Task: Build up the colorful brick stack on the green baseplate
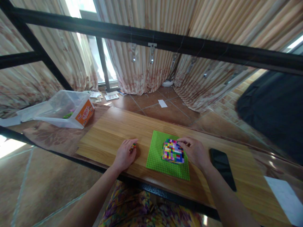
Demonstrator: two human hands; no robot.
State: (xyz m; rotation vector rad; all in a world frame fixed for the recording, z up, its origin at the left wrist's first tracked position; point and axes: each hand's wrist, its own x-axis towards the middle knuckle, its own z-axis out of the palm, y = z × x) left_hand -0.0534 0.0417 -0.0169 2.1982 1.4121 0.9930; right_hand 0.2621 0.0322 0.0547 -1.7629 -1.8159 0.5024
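Observation:
A block of many-coloured toy bricks (172,152) stands on a green studded baseplate (155,154) in front of me. My right hand (193,149) reaches in from the right, its thumb and fingers pinched at the block's upper right corner. Whatever lies between those fingertips is too small to make out. To the left of the baseplate, my left hand (126,154) rests on the wooden board, fingers curled around several small loose toy bricks (133,147) in red, orange, green and other colours.
A black phone (222,167) lies right of the baseplate on the wooden board (113,123). White paper (284,195) is at the far right. A clear plastic bin (59,119) with an orange label and some green pieces stands at the left. A black metal bar (142,36) crosses overhead.

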